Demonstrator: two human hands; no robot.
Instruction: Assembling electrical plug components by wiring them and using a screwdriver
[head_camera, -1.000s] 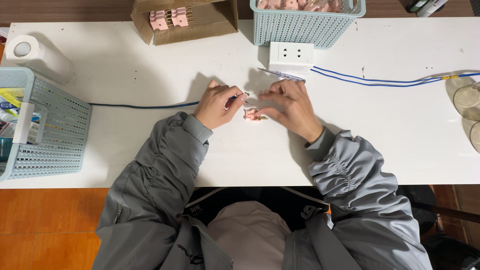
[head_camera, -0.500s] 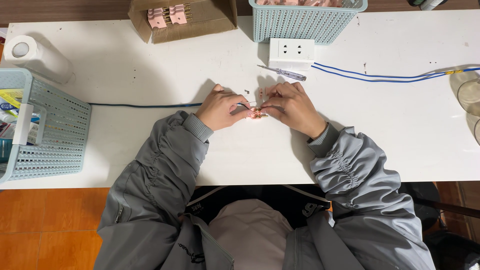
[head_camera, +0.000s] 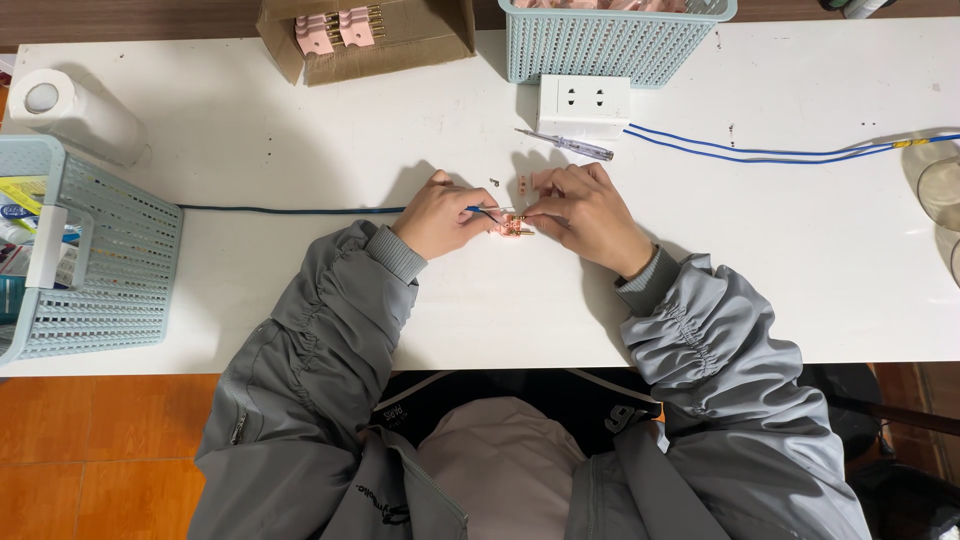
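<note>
My left hand (head_camera: 442, 215) pinches the end of a dark blue wire (head_camera: 290, 210) that runs off to the left across the white table (head_camera: 300, 130). My right hand (head_camera: 585, 212) grips a small pink part with brass contacts (head_camera: 514, 227), held between both hands just above the table. The wire's tip meets the part at my fingertips. Tiny loose pieces (head_camera: 524, 182) lie just beyond my hands. A screwdriver with a clear handle (head_camera: 566, 145) lies farther back, untouched.
A white socket block (head_camera: 584, 104) with blue wires (head_camera: 760, 152) stands behind the screwdriver. A teal basket (head_camera: 615, 45) and a cardboard box with pink parts (head_camera: 365, 35) are at the back. Another teal basket (head_camera: 95, 255) and a paper roll (head_camera: 70, 115) sit left.
Both hands have stayed together on the pink part and wire, with only small finger shifts. The camera view has tilted slightly, moving the table downward in the picture.
</note>
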